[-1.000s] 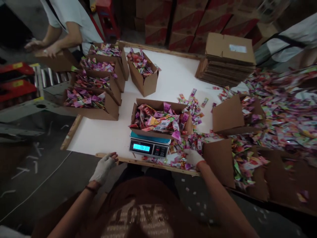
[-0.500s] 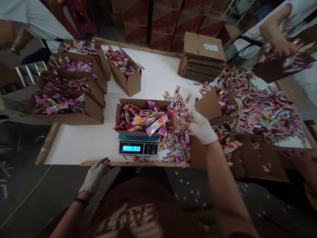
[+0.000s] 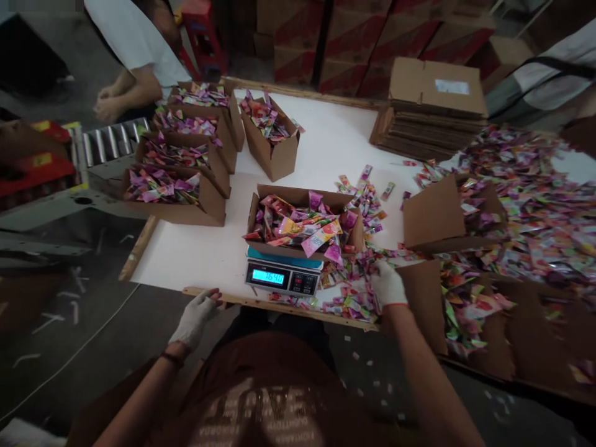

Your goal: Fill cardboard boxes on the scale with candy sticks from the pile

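A cardboard box (image 3: 261, 208) full of bright sachets rests on a small digital scale (image 3: 283, 277) with a lit blue display, near the table's front edge. My right hand (image 3: 387, 284), in a white glove, lies fingers down on the loose sachets (image 3: 350, 304) scattered right of the scale; I cannot make out whether it grips any. My gloved left hand (image 3: 195, 316) rests on the wooden front edge of the table (image 3: 205, 251), left of the scale, fingers curled over the edge and holding nothing.
Several filled boxes (image 3: 177, 186) stand at the back left, beside a person in a white shirt (image 3: 135, 43). A stack of flat cartons (image 3: 433, 112) lies at the back. A big sachet heap (image 3: 526, 198) and open cartons (image 3: 433, 211) fill the right side.
My right hand has dropped from beside the box's right edge down to the loose sachets by the scale. The scale's reading has risen. My left hand stays on the table edge.
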